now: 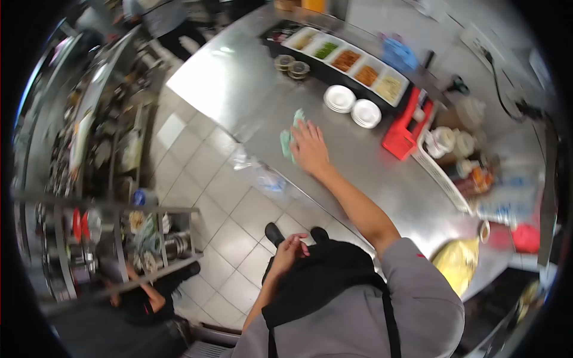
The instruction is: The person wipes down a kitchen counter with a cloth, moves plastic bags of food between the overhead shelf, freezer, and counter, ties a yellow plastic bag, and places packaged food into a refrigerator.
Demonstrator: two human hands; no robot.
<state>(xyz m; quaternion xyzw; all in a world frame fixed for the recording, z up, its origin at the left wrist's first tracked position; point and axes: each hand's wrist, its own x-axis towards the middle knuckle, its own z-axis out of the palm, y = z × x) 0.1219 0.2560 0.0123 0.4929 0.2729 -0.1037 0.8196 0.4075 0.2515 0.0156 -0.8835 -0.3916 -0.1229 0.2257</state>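
Observation:
My right hand [311, 148] reaches out over the steel counter [250, 95]. Its fingers are stretched and spread, resting flat on a pale green cloth [286, 145]. Part of the cloth shows past the fingertips and to the left of the palm; the rest lies hidden beneath the hand. My left hand [291, 249] hangs in front of my black apron [322, 271], away from the counter. Its fingers are loosely bent and apart, with nothing visible in them. Nearest to my right hand on the counter are two stacks of small white dishes [340, 98].
A tray of chopped ingredients [346, 60] and two lidded cups [292, 67] stand along the back. On the right are a red holder [397, 137], a white basket [441, 179] of bottles and a yellow bag [456, 262]. Clear plastic [265, 176] hangs at the edge. Other people work nearby.

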